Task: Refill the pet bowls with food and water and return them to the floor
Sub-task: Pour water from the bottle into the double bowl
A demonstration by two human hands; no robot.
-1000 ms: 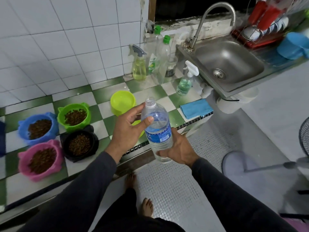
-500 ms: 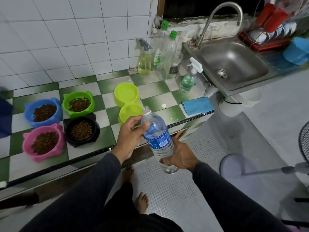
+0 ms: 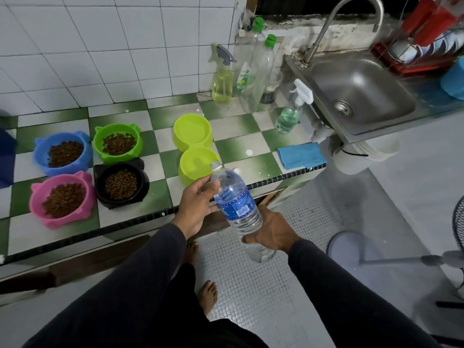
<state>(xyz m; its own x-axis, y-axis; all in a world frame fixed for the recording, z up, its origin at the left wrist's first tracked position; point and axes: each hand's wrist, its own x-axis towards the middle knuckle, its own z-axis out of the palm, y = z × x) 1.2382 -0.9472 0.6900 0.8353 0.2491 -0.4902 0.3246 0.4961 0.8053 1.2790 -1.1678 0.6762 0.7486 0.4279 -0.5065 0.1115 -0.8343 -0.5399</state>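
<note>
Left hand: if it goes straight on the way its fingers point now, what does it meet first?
The left hand points up and right, its fingers against the water bottle below the neck. So it meets the bottle at once. Beyond it lies the near yellow-green bowl, though depth is unclear.
</note>
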